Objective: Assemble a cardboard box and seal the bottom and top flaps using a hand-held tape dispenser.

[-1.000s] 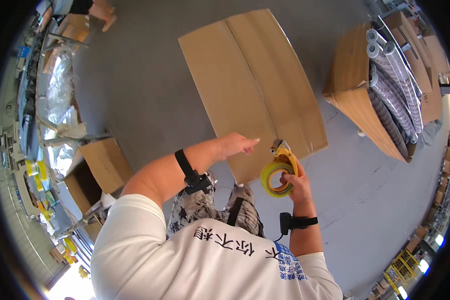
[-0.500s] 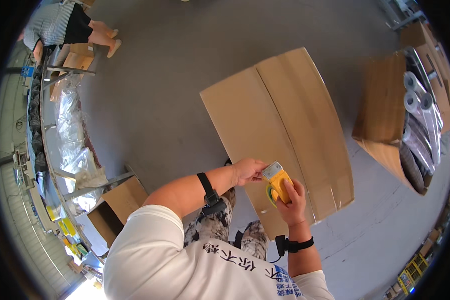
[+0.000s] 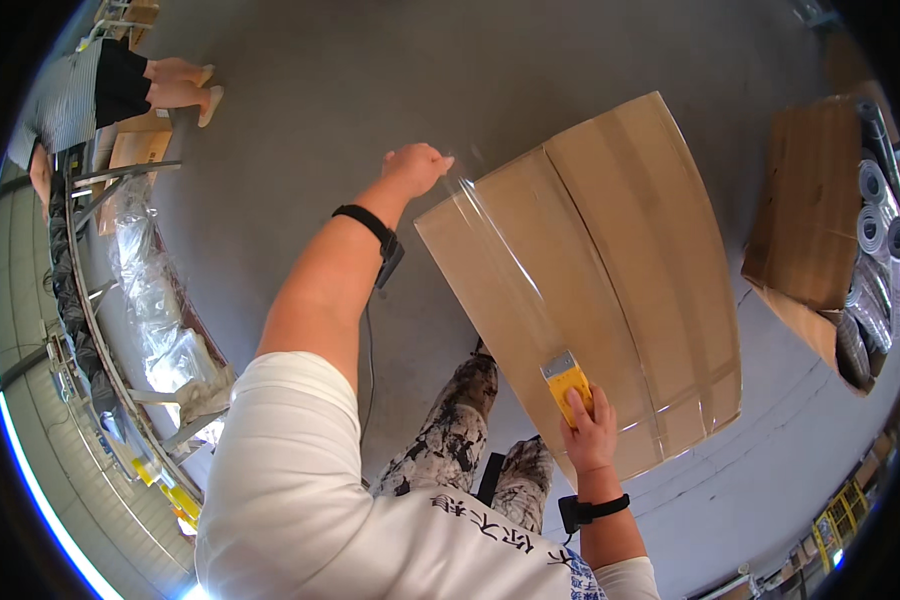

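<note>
A large brown cardboard box (image 3: pixel 610 260) lies in front of me, a seam running along its top. My right hand (image 3: pixel 592 435) grips a yellow tape dispenser (image 3: pixel 567 388) over the box's near left part, its metal end pointing away from me. From the dispenser a strip of clear tape (image 3: pixel 497 235) stretches along the left part of the box toward the far left corner. Past that corner, my left hand (image 3: pixel 415 170) is closed in a pinch on the tape's end. Other clear tape (image 3: pixel 660 415) crosses the box's near end.
At the right, an open carton (image 3: pixel 805 205) holds several rolls of clear film (image 3: pixel 872 230). Along the left runs a metal-framed bench (image 3: pixel 95 320) with clear plastic sheeting (image 3: pixel 155 290). Another person (image 3: pixel 80 95) bends at its far end. Grey floor (image 3: pixel 300 130) surrounds the box.
My left hand has moved away from me and left, past the box's far left corner, drawing out tape. The dispenser in my right hand has shifted slightly nearer. The view has turned slightly.
</note>
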Demonstrator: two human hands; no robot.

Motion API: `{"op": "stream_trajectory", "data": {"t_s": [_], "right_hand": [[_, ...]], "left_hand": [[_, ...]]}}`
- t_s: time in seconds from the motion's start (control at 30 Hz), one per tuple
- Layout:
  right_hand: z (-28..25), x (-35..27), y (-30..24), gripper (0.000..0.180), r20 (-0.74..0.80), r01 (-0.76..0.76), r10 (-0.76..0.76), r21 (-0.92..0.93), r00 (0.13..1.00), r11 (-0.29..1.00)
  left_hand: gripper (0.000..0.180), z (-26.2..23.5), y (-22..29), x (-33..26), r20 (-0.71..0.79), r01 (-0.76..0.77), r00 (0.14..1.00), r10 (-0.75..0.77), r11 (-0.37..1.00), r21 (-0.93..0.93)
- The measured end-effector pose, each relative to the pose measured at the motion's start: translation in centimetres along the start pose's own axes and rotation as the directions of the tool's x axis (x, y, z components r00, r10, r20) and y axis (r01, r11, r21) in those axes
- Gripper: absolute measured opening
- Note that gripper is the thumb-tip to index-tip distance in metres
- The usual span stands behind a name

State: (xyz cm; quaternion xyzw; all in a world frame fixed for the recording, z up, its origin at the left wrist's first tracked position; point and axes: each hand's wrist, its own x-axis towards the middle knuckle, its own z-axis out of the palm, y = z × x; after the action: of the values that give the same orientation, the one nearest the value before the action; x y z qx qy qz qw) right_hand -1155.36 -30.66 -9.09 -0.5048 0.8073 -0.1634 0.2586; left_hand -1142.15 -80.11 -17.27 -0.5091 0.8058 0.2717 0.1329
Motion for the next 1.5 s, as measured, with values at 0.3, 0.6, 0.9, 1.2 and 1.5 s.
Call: {"op": "stream_trajectory", "data": {"t_s": [0.3,0.6,0.9,1.2,1.5], "right_hand": [[1.1,2.5,-0.3,0.059,-0.019,-0.029,0.029,-0.010,0.999,1.000],[0.3,3.9,-0.6,0.058,0.039,-0.048,0.047,0.040,0.998,0.998],[-1.0,-15.0,9.7,0.058,0.006,-0.084,0.084,-0.002,0.996,0.997],[0.3,-16.2,12.1,0.060,0.022,-0.192,0.196,-0.109,0.980,0.975],[-0.6,-23.7,16.8,0.063,-0.115,-0.052,0.058,0.056,0.992,0.997]], "left_hand": [[0.051,6.1,1.2,0.9,0.010,0.301,0.946,-0.325,0.886,0.352],[0.053,9.0,-2.0,-1.5,0.225,0.081,0.974,0.019,0.901,-0.426],[0.062,5.5,4.5,-4.0,0.166,0.042,0.985,-0.046,0.999,0.029],[0.074,23.1,13.0,-19.4,-0.109,-0.182,0.965,0.240,0.905,0.385],[0.080,27.5,14.3,-24.5,-0.129,-0.222,0.937,0.324,0.840,0.494]]}}
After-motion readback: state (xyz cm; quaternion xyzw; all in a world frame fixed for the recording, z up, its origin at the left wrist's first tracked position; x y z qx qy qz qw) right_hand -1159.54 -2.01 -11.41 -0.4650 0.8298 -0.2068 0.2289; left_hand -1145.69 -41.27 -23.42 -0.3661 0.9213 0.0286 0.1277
